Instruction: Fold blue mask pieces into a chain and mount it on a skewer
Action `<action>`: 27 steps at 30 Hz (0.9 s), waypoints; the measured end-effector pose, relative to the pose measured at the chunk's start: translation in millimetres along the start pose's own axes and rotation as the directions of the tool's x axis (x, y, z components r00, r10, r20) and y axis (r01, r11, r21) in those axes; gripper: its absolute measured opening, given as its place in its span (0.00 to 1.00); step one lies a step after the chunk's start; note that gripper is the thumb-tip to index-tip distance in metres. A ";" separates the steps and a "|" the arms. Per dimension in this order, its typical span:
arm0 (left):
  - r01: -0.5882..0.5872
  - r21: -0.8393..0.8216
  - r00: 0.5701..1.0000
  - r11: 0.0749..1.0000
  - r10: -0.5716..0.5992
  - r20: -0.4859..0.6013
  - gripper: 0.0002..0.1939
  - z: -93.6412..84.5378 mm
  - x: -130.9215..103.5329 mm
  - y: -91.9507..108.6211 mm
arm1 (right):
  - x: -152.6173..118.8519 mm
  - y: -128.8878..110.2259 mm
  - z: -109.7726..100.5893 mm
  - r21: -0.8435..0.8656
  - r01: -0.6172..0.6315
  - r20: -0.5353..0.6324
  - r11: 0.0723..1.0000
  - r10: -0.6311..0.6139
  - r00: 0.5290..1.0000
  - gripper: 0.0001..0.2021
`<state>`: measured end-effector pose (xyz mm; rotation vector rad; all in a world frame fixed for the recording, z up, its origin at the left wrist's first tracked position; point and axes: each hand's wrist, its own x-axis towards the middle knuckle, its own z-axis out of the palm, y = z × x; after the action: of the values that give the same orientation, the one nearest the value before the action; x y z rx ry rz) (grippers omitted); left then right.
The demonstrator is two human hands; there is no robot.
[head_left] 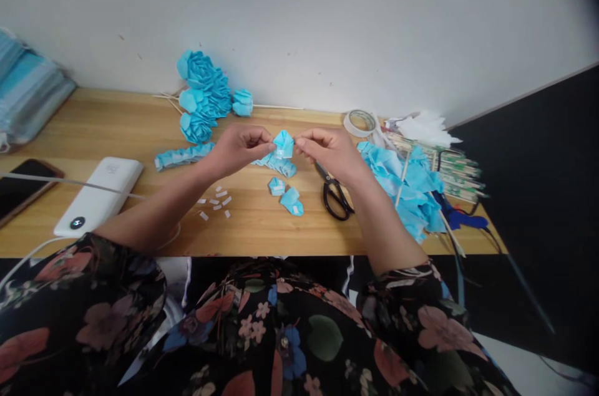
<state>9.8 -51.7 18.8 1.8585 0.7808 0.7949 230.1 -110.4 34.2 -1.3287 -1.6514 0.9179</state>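
Observation:
Between my two hands, a folded blue petal [283, 144] is held up over the table. My left hand [244, 145] pinches its left edge between thumb and fingers. On the opposite side, my right hand [325, 149] pinches the right edge. Below them on the wood lie two more folded blue petals, one small [276, 186] and one larger [292, 201], each with a white patch. A row of overlapping blue petals [276, 163] is partly covered by the held piece, and another row [180, 156] extends left behind my left wrist. Small white tape pieces [216, 201] are scattered near my left forearm.
Black scissors [336, 199] lie by my right wrist. Crumpled blue sheets [402, 184], a tape roll [362, 123] and wrapped sticks [461, 174] crowd the right side. Blue flowers [206, 96] stand at the back. A white power bank [100, 193] and phone [28, 184] rest left.

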 end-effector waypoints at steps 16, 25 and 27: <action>-0.163 0.546 0.955 0.822 -0.008 0.298 0.10 16.3 60.0 -18.1 | -37.1 6.1 -35.9 0.030 0.008 -0.402 1.000 0.005 0.916 0.07; -0.326 0.679 0.802 0.658 -0.188 0.567 0.11 49.5 96.0 -21.1 | -62.3 19.7 -37.8 0.093 -0.044 -0.421 0.995 0.079 0.904 0.08; -0.346 0.672 0.783 0.655 -0.193 0.591 0.10 52.9 96.7 -26.0 | -63.6 23.0 -36.6 0.097 -0.064 -0.417 0.993 0.099 0.904 0.08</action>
<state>103.7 7.0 -5.0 2.7128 0.6155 -0.2333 280.1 -166.8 19.2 -1.4315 -1.2209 0.6757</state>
